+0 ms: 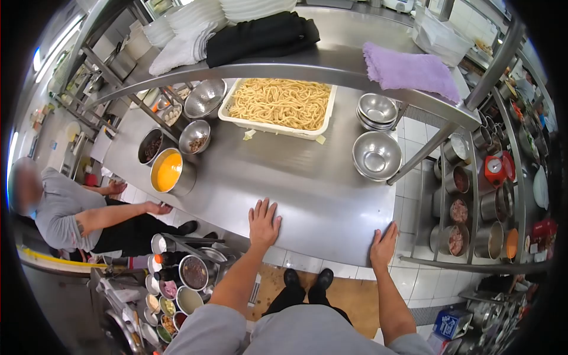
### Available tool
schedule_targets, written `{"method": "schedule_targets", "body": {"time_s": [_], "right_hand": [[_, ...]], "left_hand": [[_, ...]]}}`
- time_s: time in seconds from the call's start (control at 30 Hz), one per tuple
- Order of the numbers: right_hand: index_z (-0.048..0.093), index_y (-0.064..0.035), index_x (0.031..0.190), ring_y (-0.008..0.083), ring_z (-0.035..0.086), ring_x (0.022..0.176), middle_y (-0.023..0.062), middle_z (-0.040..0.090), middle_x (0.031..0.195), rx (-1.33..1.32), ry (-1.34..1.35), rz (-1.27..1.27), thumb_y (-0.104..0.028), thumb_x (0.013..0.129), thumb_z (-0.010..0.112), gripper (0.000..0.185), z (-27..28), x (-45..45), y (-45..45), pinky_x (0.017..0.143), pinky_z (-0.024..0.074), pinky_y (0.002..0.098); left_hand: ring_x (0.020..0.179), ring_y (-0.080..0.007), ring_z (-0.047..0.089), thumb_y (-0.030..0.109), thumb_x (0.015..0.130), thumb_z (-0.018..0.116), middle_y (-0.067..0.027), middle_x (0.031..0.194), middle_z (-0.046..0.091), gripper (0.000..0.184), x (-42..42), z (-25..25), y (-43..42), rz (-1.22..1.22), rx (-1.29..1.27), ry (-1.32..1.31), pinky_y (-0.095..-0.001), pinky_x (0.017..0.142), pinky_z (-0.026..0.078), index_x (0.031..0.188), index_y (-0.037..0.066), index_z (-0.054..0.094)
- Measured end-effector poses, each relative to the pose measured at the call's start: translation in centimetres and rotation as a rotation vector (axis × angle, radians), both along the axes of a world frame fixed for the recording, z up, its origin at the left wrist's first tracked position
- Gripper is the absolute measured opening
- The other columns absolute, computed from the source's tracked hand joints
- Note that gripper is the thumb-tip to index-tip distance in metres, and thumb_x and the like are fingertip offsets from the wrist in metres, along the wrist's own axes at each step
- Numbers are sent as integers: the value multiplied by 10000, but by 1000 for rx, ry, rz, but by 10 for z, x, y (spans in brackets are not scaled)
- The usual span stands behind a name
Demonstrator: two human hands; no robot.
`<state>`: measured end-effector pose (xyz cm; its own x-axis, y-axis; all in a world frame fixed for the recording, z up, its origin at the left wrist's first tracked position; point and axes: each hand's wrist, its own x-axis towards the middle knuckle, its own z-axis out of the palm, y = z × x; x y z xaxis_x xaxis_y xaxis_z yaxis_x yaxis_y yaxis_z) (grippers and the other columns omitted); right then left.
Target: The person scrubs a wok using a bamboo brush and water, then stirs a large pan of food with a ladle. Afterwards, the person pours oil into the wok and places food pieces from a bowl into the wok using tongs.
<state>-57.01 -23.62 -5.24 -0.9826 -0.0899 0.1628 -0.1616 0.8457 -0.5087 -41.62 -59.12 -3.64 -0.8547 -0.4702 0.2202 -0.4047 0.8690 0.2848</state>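
**Two bare hands on a steel tabletop, with full pots and loose bowls near its edges**

At far left, a co-worker [71,213] stands beside the tabletop [307,195], forearms near its edge. Close to them is a metal pot [188,180] of orange liquid, uncovered; an elbow catching its rim could slop it over. A darker pot [141,155] sits just behind, and a small bowl [190,129] of brown food beside it. Behind that, a large bowl [205,97] looks tilted; a nudge might rock it into its neighbours.

At back centre, a white tray [272,129] is heaped with pale noodles [281,103]. They rise close to the rim, so a sharp jolt could spill strands.

In front, the left hand [264,225] lies flat near the tabletop's front edge, fingers spread, its grip released and holding nothing. If the steel is wet or greasy, weight on that palm could make it slide.

Toward the right, a stack of bowls [378,109] stands behind a single bowl [377,155], near the side edge; a sideways brush could send that one down. Overhead, a purple cloth [408,71] droops over the shelf [343,29] and could slip onto the bowls if tugged.

The right hand [384,244] rests at the tabletop's front right corner, empty, its grip released too; it could slip off there.
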Motion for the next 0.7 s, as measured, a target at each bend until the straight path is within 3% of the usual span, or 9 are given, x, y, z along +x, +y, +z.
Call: {"method": "schedule_targets", "body": {"time_s": [0.7], "right_hand": [[288, 42, 1449, 444, 432, 1268, 284, 387, 1433, -13, -66, -42, -277, 923, 568, 676, 5, 1, 0, 1064, 356, 458]], "left_hand": [[1347, -366, 349, 355, 866, 608, -157, 1425, 436, 475, 5, 4, 3, -34, 37, 87, -562, 1102, 240, 1266, 100, 570]]}}
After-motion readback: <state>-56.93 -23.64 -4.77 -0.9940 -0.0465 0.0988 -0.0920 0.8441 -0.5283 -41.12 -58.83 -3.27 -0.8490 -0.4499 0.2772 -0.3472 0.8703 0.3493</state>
